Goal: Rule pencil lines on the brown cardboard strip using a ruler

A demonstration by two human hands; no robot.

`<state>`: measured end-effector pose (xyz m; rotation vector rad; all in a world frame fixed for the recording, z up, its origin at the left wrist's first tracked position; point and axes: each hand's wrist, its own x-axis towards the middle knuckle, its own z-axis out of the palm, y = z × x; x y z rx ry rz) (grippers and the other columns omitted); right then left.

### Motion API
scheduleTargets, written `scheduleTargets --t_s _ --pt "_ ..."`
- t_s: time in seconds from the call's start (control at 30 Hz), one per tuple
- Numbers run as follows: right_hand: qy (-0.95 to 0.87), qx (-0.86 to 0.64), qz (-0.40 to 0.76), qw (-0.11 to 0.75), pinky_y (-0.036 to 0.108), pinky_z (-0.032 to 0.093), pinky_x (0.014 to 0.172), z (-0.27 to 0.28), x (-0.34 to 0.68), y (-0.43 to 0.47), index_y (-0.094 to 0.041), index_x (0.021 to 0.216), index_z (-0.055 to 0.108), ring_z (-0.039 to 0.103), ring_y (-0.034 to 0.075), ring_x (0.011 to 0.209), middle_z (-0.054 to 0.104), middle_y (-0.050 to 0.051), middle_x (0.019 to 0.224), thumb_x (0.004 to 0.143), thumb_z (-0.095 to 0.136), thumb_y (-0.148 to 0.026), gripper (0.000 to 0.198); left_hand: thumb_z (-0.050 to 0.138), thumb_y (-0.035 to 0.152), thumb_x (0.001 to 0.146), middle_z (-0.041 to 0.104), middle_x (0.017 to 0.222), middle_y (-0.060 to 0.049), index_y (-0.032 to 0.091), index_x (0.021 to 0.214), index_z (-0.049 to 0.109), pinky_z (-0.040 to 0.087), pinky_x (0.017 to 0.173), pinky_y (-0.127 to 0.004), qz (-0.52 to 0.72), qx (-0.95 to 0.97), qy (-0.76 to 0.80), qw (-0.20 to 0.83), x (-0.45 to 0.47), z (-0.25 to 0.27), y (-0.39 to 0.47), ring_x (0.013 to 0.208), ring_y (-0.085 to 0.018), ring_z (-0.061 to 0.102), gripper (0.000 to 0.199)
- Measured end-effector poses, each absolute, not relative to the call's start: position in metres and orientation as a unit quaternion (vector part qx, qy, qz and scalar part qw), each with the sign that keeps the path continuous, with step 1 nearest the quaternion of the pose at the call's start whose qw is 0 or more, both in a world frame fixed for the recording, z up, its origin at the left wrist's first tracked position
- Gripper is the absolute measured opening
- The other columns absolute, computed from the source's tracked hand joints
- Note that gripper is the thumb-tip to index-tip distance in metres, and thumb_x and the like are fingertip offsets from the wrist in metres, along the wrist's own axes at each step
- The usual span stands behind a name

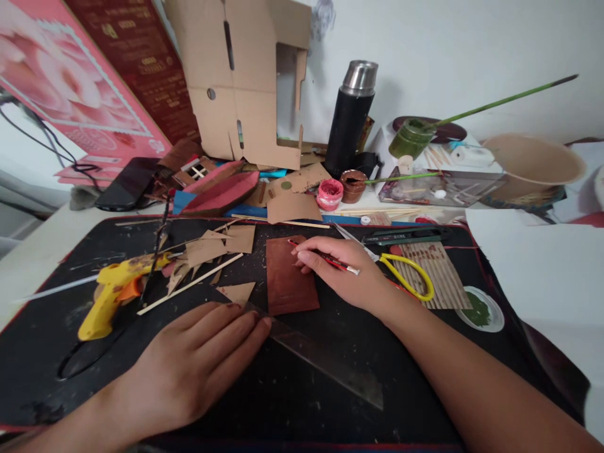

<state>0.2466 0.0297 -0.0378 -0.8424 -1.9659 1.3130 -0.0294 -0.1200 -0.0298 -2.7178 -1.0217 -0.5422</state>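
My right hand (340, 267) pinches a red-and-black pencil (333, 259) with a pale end, its tip over the upper part of a brown-painted cardboard rectangle (291, 286). In my left hand (198, 355) is the far end of a clear ruler (330, 363), gripped by the fingertips; the thumb is hidden. The ruler slants down to the right across the black mat (264, 396), below the brown piece. A small cardboard triangle (237, 292) lies just beyond my left fingers. Yellow-handled scissors (406, 275) rest beside my right wrist.
A yellow glue gun (116, 289), a thin wooden stick (189, 284) and cardboard scraps (207, 248) lie left. At right are a utility knife (401, 235), corrugated cardboard (431, 274) and a green paint dish (493, 313). Paint jars (329, 194) and a black flask (350, 119) stand behind.
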Motion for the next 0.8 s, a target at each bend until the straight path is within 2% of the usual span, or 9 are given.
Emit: scheduleTargets --t_s 0.17,0.23,0.4,0.6,0.8 --pt "-0.748 -0.311 0.497 0.311 0.032 0.060 0.082 -0.037 0.246 0.032 -0.021 0.105 0.079 0.080 0.018 0.086 0.085 0.003 0.100 0.110 0.065 -0.037 0.022 0.051 0.013 0.112 0.081 0.113 -0.006 0.016 0.145 0.069 0.063 0.102 -0.039 -0.205 -0.891 -0.379 0.146 -0.017 -0.013 -0.115 0.110 -0.024 0.076 0.037" --pt "-0.747 -0.314 0.500 0.306 0.033 0.060 0.081 -0.039 0.246 0.033 -0.021 0.106 0.079 0.080 0.018 0.086 0.084 0.004 0.098 0.109 0.065 -0.039 0.023 0.054 0.016 0.113 0.081 0.110 -0.004 0.017 0.139 0.070 0.063 0.100 -0.038 -0.220 -0.877 -0.400 0.152 -0.010 -0.005 -0.107 0.111 -0.024 0.076 0.031" --pt "-0.723 -0.340 0.519 0.304 0.032 0.062 0.076 -0.044 0.245 0.033 -0.022 0.103 0.080 0.079 0.019 0.082 0.083 0.003 0.092 0.108 0.067 -0.045 0.026 0.060 0.012 0.109 0.077 0.095 -0.005 0.015 0.121 0.071 0.060 0.074 -0.030 -0.260 -0.867 -0.411 0.105 0.009 0.001 -0.077 0.084 -0.019 0.072 0.017" --pt "-0.709 -0.359 0.509 0.330 0.034 0.063 0.075 -0.041 0.247 0.029 -0.024 0.102 0.082 0.080 0.020 0.080 0.083 0.004 0.092 0.108 0.066 -0.044 0.026 0.059 0.014 0.108 0.074 0.091 -0.001 0.020 0.117 0.072 0.056 0.067 -0.026 -0.302 -0.834 -0.460 0.046 0.007 -0.007 -0.066 0.075 -0.015 0.072 0.016" --pt "-0.652 -0.365 0.574 0.336 0.032 0.064 0.070 -0.039 0.245 0.027 -0.021 0.102 0.081 0.081 0.019 0.078 0.083 0.005 0.088 0.106 0.067 -0.050 0.032 0.060 0.017 0.110 0.075 0.094 -0.004 0.019 0.117 0.072 0.057 0.069 -0.027 -0.310 -0.822 -0.473 0.058 0.003 -0.007 -0.088 0.078 -0.016 0.073 0.015"
